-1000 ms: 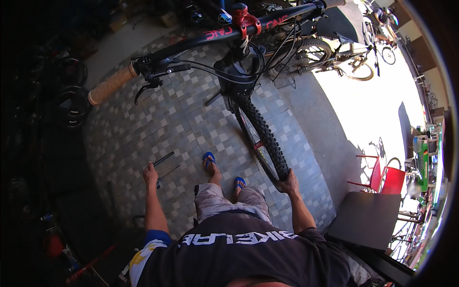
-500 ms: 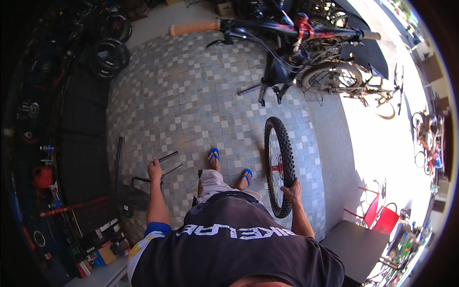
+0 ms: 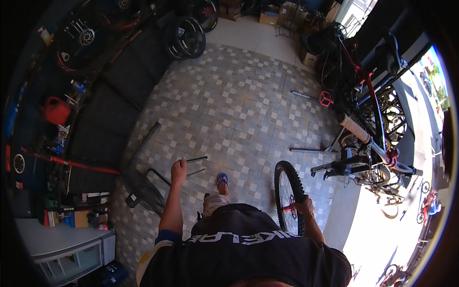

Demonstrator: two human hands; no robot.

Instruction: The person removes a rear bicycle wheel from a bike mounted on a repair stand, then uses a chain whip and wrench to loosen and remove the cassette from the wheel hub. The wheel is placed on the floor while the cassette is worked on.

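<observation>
The wheel [image 3: 289, 198] stands nearly upright on the near-left side of the bicycle [image 3: 374, 98], close to its fork yet apart from it, with a black knobbly tyre, a dark rim, thin spokes and a red hub [image 3: 287, 208]. The right hand [image 3: 304, 205] is clamped on the tyre, on the side toward the bicycle. Well to the bicycle's left, the left hand [image 3: 179, 171] has its fingers curled together; a dark rod [image 3: 197, 159] shows right at them, but whether they grip it I cannot tell. The dark shirt [image 3: 244, 263] covers the wheel's lowest edge, and the right hand hides some of the tread. Behind the bicycle's handlebar, other bike parts overlap in a tangle that is hard to separate, and glare washes out the ground on its far right. Farthest left of the bicycle, a grey drawer unit [image 3: 57, 239], cut by the dark lens rim, has a see-through front with pale contents too blurred to name. Small boxes [image 3: 79, 218] crowd a shelf above it. Beyond the bicycle, up and to its left, sits a cardboard box [image 3: 269, 16], its inside not readable.
</observation>
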